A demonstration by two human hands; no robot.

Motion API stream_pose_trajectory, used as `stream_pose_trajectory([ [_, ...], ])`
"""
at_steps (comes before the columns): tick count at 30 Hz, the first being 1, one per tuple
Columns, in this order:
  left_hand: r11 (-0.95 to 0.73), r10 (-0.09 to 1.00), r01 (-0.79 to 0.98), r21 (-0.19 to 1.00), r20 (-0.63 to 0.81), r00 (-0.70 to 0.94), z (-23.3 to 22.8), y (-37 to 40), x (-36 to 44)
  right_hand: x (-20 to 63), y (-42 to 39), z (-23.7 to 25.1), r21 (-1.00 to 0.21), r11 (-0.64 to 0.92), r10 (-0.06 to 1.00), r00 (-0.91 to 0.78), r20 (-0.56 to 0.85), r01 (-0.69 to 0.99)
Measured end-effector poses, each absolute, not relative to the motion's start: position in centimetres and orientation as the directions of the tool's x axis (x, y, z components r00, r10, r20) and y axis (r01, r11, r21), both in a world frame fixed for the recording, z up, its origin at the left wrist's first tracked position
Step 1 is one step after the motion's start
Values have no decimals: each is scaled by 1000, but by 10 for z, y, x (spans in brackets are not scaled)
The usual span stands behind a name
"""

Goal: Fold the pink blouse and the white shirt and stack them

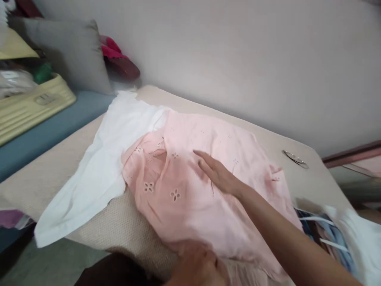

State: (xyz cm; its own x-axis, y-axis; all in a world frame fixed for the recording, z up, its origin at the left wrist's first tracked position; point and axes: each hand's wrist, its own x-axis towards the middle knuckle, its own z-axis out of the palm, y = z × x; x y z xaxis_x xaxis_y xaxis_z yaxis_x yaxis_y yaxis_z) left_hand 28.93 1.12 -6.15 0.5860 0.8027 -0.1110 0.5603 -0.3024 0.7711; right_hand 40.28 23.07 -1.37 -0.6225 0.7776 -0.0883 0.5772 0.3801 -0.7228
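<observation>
A beige padded board [44, 174] carries the clothes — a white cloth [101, 171] spread on its left part, a pink eyelet garment [184, 186] overlapping it — and a thin metal ring [295, 159] near the far right corner.

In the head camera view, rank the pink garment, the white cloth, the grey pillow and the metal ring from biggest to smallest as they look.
1. Pink garment, under the right hand.
2. White cloth, partly covered by the pink, so its full size is unsure.
3. Grey pillow, farther from the camera, so it may only look smaller.
4. Metal ring.

right hand [218, 174] flat, left hand [198, 266] curled
</observation>
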Motion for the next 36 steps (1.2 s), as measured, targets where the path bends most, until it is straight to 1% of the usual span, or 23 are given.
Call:
stream_pose_trajectory([
  [2,-317,788,687,654,-221,575,-46,23,286,453,166,-10,-725,282,835,-533,-137,628],
  [3,-317,803,736,598,-243,544,-36,29,282,476,138,-9,-715,236,863,-480,-157,658],
  [4,-285,844,790,542,-249,475,-27,35,278,497,114,-10,-713,191,887,-429,-169,675],
  [6,-196,929,874,445,-201,311,-15,45,267,528,77,-12,-709,117,927,-332,-172,695],
  [8,-133,973,928,348,-133,189,-13,57,259,544,53,-13,-708,114,951,-283,-126,697],
  [10,-137,982,945,298,-84,169,-19,71,255,544,35,-12,-693,218,934,-353,-56,687],
  [11,-179,975,938,297,-72,209,-23,78,253,540,28,-12,-676,296,903,-429,-34,675],
  [13,-294,940,906,303,-81,332,-31,93,250,531,16,-14,-618,438,808,-587,-48,653],
  [14,-327,924,900,287,-103,368,-35,100,247,527,12,-16,-578,486,767,-637,-75,655],
  [15,-315,926,916,249,-132,354,-37,107,244,524,8,-19,-535,521,741,-663,-103,666],
  [16,-263,942,945,193,-161,295,-37,113,239,523,5,-22,-493,544,728,-674,-126,679],
  [18,-95,977,993,66,-185,106,-36,122,230,525,3,-28,-434,573,715,-683,-151,696],
  [20,40,992,999,-10,-118,-41,-33,127,225,529,2,-33,-408,595,702,-695,-155,692],
  [21,52,996,999,-12,-65,-53,-32,127,225,530,2,-34,-400,606,697,-702,-148,687],
  [23,-40,999,999,29,-3,40,-33,126,230,531,-1,-36,-378,630,696,-709,-115,679],
  [25,-191,980,979,72,-32,194,-39,124,237,525,-6,-39,-354,662,687,-724,-66,660],
  [27,-254,961,964,72,-93,260,-45,122,242,514,-12,-43,-333,706,659,-752,-15,625],
  [29,-236,966,971,48,-101,240,-51,122,244,500,-19,-48,-290,753,625,-780,33,591],
  [32,-227,967,972,58,-105,232,-52,121,242,480,-24,-56,-142,802,594,-799,91,580],
  [34,-237,964,969,66,-111,243,-51,120,240,471,-25,-58,-41,812,583,-807,96,582],
  [36,-245,962,967,70,-107,252,-51,118,239,466,-25,-57,18,821,567,-820,78,570],
])
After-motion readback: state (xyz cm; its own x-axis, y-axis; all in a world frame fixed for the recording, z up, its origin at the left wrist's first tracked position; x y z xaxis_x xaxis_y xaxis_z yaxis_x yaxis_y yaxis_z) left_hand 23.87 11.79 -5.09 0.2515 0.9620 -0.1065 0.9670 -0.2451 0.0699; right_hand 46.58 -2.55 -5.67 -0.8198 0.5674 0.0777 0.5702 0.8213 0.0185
